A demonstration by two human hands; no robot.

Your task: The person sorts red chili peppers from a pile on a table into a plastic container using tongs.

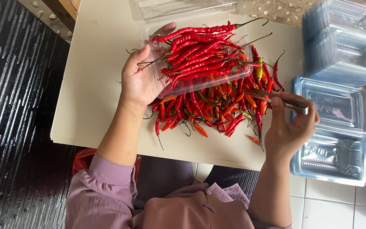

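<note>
Left hand (140, 78) cupped under a clear plastic clamshell tray (200, 80) heaped with long red chillies (200, 53), tilted above a loose pile of red and orange chillies (217, 111) on a cream tabletop (98, 85). Right hand (289, 129) gripping metal tongs (282, 100), tips in the pile. Empty clear clamshell boxes (333, 127) lying open beside the right hand, more stacked (344, 40) behind.

Dusty mauve shirt here, soft fabric, sleeves rolled and bunched above the elbows. Forearms bare down to the fingers of the left hand (138, 80) and right hand (289, 131). Small collar tab at the chest.
</note>
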